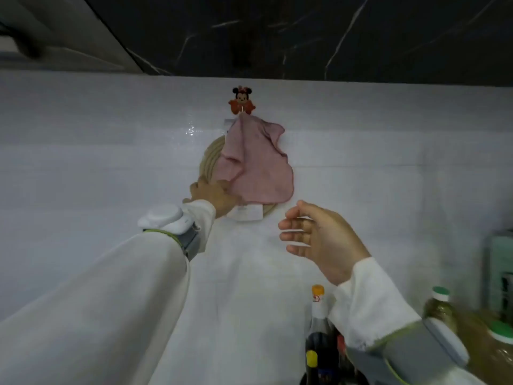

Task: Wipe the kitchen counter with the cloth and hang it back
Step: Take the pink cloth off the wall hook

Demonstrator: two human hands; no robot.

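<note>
A pink cloth (259, 168) hangs from a cartoon-mouse wall hook (241, 100) on the white tiled wall. It drapes over a round woven mat (210, 159) that hangs behind it. My left hand (213, 194) reaches up and touches the cloth's lower left edge, fingers pressed at the fabric. My right hand (319, 240) hovers below and right of the cloth, fingers apart and holding nothing. The counter itself is out of view.
Dark marble-patterned cabinet underside (305, 34) runs above the tiles. Below my right arm stand a dark sauce bottle with an orange cap (318, 309), a green-capped oil bottle (440, 304) and a pale green container (499, 268) at the right edge.
</note>
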